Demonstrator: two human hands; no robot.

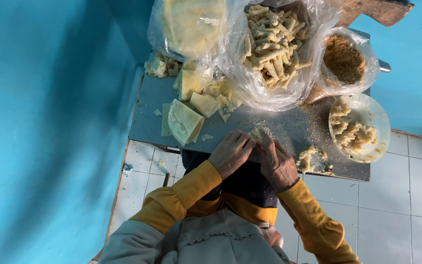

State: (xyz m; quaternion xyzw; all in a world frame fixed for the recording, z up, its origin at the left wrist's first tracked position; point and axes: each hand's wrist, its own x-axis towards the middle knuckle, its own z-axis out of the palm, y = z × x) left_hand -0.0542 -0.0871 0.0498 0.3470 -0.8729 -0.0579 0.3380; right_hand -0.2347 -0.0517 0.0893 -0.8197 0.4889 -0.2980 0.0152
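My left hand [230, 152] and my right hand [277, 164] meet at the near edge of a low grey table [147, 117]. Together they pinch a small pale dough wrapper piece [259, 133] between the fingertips. A stack of thin pale wrapper sheets [184, 121] lies to the left of my hands. Just right of my right hand sits a small lump of pale filling [306, 159] with crumbs around it. Both my sleeves are mustard yellow.
A clear bag of finished rolled sticks [272, 44] stands at the back. Beside it are a bag of wrappers [191, 24], a bag of brown crumbs [344, 59] and a clear bowl of coated pieces [360, 128]. Blue walls and white floor tiles [396, 195] surround the table.
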